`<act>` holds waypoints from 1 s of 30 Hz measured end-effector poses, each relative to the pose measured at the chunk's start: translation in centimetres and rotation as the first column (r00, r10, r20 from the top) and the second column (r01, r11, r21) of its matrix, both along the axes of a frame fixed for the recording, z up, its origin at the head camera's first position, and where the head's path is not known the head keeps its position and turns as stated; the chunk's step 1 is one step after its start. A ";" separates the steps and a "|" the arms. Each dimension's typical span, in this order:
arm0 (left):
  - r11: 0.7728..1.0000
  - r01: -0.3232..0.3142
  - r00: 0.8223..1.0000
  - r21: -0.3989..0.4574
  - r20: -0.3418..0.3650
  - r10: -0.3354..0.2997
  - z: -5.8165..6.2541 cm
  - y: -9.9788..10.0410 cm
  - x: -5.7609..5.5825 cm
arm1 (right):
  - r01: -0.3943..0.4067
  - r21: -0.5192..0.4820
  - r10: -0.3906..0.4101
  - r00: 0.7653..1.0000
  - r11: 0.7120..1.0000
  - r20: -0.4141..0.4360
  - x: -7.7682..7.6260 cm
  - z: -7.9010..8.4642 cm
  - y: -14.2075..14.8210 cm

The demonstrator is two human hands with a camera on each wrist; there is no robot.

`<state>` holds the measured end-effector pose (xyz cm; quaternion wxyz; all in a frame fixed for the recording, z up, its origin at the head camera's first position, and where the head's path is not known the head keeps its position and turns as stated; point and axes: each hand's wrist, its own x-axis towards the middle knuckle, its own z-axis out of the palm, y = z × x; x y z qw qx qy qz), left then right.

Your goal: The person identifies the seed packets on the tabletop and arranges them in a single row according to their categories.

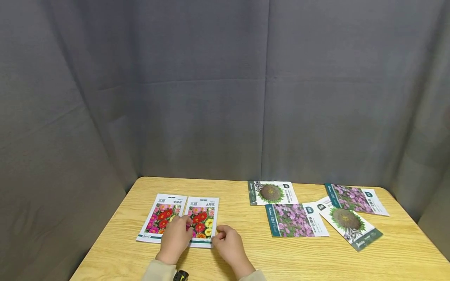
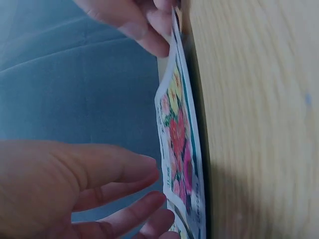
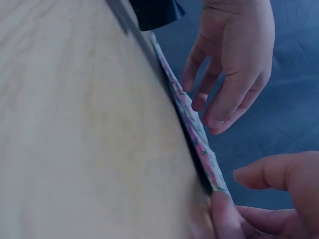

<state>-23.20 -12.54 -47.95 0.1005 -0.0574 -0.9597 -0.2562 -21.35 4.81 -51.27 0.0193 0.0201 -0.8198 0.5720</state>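
On the wooden table (image 1: 116, 257), the left red-flower packet (image 1: 162, 215) and right red-flower packet (image 1: 200, 215) lie side by side, perhaps for lining up. The left hand (image 1: 175, 236), fingers loose and gripping nothing, is over their neighbouring edges; the right hand (image 1: 229, 244), thumb apart, touches the right packet's outer edge without grasping, seemingly to steady it. The left hand hides whether the packets overlap lower down; their smallest print (image 1: 209, 201) is unreadable.

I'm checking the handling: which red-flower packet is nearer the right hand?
The right red packet: the right hand holds its edge near the lower right corner. The left red packet lies farther off.
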 end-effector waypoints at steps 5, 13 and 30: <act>0.999 0.026 1.000 0.019 -0.015 -0.026 0.4 0.8 0.3 | -0.054 -0.141 0.064 0.996 0.989 0.067 0.0 0.8 0.5; 0.996 0.078 0.996 0.036 -0.043 -0.076 0.4 2.2 0.7 | -0.072 -0.185 0.085 0.995 0.980 0.059 0.2 2.5 1.9; 0.975 0.215 0.968 0.050 -0.140 -0.207 0.5 5.9 0.3 | 0.090 0.016 -0.089 0.994 0.996 -0.062 0.8 5.1 8.4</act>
